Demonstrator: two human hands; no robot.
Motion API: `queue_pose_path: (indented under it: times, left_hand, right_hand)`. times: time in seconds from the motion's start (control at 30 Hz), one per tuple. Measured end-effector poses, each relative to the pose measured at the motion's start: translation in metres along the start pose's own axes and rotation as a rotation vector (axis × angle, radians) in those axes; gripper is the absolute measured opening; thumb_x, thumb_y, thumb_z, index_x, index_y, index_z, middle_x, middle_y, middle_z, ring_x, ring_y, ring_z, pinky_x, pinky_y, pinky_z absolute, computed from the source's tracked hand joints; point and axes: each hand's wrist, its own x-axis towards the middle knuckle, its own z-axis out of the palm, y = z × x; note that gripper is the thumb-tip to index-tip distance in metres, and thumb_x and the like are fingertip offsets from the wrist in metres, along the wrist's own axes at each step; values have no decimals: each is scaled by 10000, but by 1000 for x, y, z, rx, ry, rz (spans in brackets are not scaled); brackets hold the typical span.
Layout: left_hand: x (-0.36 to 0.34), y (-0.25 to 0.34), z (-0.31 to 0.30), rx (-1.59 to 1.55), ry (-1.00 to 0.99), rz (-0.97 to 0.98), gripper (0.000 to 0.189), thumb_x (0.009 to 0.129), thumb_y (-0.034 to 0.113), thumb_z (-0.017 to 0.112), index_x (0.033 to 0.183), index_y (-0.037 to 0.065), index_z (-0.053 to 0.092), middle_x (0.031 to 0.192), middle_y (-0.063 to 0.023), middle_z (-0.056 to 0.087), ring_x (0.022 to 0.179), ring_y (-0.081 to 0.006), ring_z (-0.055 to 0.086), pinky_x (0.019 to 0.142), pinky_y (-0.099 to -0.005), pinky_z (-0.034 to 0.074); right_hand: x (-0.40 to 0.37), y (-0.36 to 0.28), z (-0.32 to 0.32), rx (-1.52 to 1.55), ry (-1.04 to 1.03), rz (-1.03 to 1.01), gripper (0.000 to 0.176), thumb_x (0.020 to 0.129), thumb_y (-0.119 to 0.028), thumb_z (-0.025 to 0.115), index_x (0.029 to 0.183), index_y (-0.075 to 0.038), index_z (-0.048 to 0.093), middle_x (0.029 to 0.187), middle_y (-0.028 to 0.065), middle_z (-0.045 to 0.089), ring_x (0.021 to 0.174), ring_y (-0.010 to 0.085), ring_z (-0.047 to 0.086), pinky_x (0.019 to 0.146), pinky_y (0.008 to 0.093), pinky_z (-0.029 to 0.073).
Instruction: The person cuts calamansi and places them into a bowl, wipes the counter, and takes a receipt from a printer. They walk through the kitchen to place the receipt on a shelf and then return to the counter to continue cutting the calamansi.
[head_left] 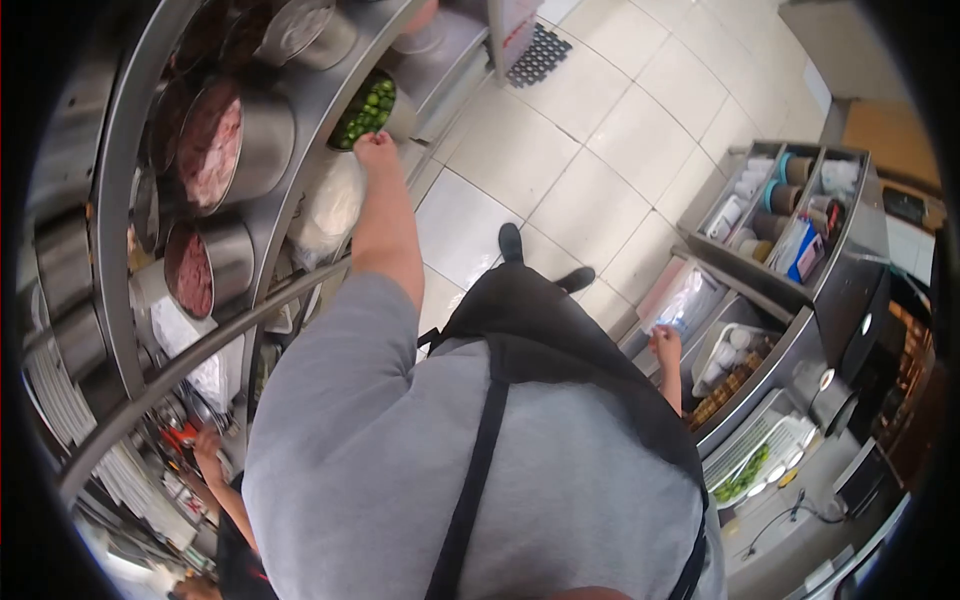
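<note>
My left hand (375,148) reaches to the lower rim of a metal container holding chopped green pieces (371,112). Its fingers are drawn together, and what they grip, if anything, is too small to tell. Over an open drawer on the right is my right hand (665,343), its fingers curled closed beside a clear plastic bag (690,300). Whether those fingers pinch the bag or something else cannot be made out.
Metal pots of reddish meat (209,145) stand on the left shelf, near stacked plates (57,395). A co-worker's hand (208,452) shows at lower left. On the right are a drawer of cups and packets (785,185) and a white basket with greens (768,440).
</note>
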Motion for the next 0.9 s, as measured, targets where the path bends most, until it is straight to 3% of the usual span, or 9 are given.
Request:
queue_pose_path:
  times: [0.27, 0.37, 0.47, 0.53, 0.63, 0.73, 0.77, 0.8, 0.9]
  left_hand:
    - [-5, -12, 47, 447, -295, -94, 113, 774, 85, 509, 839, -7, 516, 901, -167, 521, 907, -291, 526, 812, -454, 482]
    - [-77, -60, 15, 1028, -444, -153, 163, 831, 148, 525, 929, 18, 542, 887, -119, 557, 871, -264, 563, 784, -420, 495]
    - [-83, -109, -68, 1639, -818, -382, 234, 829, 201, 570, 1002, 45, 553, 836, -77, 594, 748, -198, 604, 655, -324, 523]
    - [-149, -147, -125, 2103, -828, -355, 234, 831, 197, 548, 1030, 75, 565, 838, -66, 600, 731, -158, 601, 606, -280, 506]
    - [-234, -184, -196, 2469, -1209, -496, 246, 776, 173, 572, 1002, 79, 594, 834, -48, 616, 706, -143, 603, 571, -282, 494]
    - [-268, -215, -250, 2466, -1863, -331, 242, 763, 160, 567, 968, 42, 618, 800, -87, 640, 644, -134, 598, 574, -277, 487]
    - [-279, -220, -259, 2484, -1868, -359, 242, 763, 160, 567, 968, 42, 618, 800, -87, 640, 644, -134, 598, 574, -277, 487]
    - [-291, -227, -261, 2516, -1791, -411, 246, 763, 156, 564, 971, 38, 620, 807, -95, 643, 643, -134, 601, 579, -273, 488]
    - [-297, -233, -275, 2610, -1636, -431, 246, 763, 148, 561, 971, 32, 622, 820, -101, 647, 638, -134, 603, 580, -270, 489]
  right_hand:
    - [-22, 34, 41, 41, 108, 58, 258, 818, -228, 587, 965, -17, 601, 715, 77, 614, 581, 138, 569, 529, 261, 455]
    - [-49, 38, 55, 57, 73, 193, 283, 784, -262, 589, 935, -24, 620, 711, 95, 631, 630, 167, 613, 590, 299, 482]
    - [-45, 111, 91, 79, 105, 156, 302, 778, -308, 587, 933, -51, 624, 775, 109, 648, 632, 188, 630, 651, 317, 492]
    - [-59, 117, 89, 59, 100, 222, 284, 781, -307, 581, 927, -67, 623, 767, 114, 646, 629, 186, 634, 647, 314, 492]
    - [-83, 146, 92, 157, 144, 288, 271, 784, -304, 581, 928, -78, 620, 767, 111, 645, 636, 186, 637, 641, 314, 492]
    - [-117, 182, 95, 214, 138, 378, 269, 787, -302, 576, 927, -75, 620, 766, 107, 646, 644, 182, 640, 641, 313, 490]
    - [-128, 196, 95, 302, 94, 487, 255, 749, -304, 579, 891, -99, 633, 904, 180, 634, 892, 332, 595, 776, 396, 465]
    - [-138, 219, 101, 315, 91, 507, 255, 749, -304, 579, 891, -99, 633, 904, 180, 634, 892, 332, 595, 776, 396, 465]
    - [-178, 262, 112, 424, 157, 594, 233, 788, -262, 577, 899, -64, 632, 738, 77, 634, 589, 151, 607, 540, 297, 477]
